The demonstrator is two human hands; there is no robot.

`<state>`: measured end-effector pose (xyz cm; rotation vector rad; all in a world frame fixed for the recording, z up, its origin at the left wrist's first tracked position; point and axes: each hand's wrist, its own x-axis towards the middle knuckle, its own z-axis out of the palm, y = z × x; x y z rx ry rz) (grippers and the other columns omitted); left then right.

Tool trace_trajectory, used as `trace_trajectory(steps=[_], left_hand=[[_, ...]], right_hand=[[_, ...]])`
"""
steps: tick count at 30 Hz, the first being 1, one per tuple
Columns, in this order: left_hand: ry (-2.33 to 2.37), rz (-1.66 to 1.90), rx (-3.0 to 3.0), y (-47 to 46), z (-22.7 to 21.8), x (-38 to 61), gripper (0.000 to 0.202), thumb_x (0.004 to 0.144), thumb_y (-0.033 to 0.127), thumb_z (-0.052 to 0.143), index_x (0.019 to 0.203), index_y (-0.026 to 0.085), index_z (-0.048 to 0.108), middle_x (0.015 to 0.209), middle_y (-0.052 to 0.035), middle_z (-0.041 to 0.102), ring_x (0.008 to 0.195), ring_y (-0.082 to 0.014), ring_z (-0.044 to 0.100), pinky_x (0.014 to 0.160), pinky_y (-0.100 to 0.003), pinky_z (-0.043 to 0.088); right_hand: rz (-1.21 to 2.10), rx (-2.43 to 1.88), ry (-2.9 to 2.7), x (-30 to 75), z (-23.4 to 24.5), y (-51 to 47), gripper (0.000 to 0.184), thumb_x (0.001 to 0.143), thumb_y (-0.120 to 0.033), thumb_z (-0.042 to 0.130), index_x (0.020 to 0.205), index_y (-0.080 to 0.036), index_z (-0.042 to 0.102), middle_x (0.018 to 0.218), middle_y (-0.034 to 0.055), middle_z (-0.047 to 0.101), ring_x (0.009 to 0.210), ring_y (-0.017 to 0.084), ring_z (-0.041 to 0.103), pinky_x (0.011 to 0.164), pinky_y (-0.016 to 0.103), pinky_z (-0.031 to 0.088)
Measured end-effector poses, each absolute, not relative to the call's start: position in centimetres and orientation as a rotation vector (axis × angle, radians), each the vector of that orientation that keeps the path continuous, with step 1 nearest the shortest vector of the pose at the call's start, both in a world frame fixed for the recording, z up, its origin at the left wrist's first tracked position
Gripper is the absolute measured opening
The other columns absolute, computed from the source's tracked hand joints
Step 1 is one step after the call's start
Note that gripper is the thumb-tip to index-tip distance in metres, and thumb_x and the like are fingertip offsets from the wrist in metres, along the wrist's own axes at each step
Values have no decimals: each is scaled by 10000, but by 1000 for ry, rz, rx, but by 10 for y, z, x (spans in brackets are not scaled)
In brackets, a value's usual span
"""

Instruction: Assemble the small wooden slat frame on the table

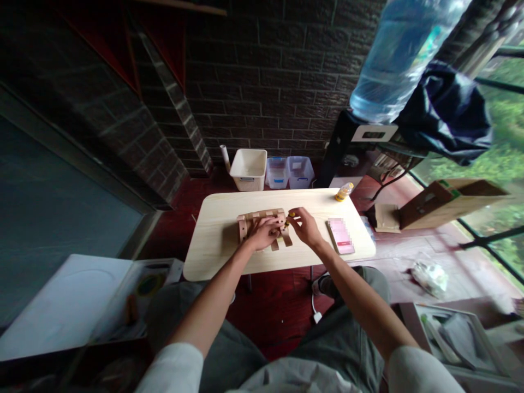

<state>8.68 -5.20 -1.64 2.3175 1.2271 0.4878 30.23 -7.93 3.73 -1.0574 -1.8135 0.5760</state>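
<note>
On the pale table (216,232) sits a brown slatted structure (262,214), wood or cardboard by its look, with small dark holes in its end pieces. My left hand (264,232) lies over its middle and right part, fingers bent around it and hiding some of it. At its right end, my right hand (306,229) pinches a small yellow-and-dark piece (291,214) between thumb and fingers. This piece is too small to name, and I cannot tell whether it touches the structure.
A phone (341,236) lies right of my hands; a yellow-capped bottle (344,191) stands at the back right corner. Behind the table are a cream basket (249,164) and clear bins (300,172). A water dispenser (347,139) and a cardboard box (434,204) stand to the right.
</note>
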Motion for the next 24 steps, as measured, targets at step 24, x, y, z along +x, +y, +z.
trace_trajectory(steps=[24], left_hand=[[1258, 466, 2331, -54, -11, 90, 335, 950, 350, 514, 1226, 297, 697, 1512, 0, 515, 1427, -277, 385, 1227, -482, 269]], right_hand=[[551, -996, -1983, 300, 39, -82, 393, 1010, -278, 479, 1391, -256, 571, 1258, 116, 655, 1098, 230, 657, 925, 406, 576]])
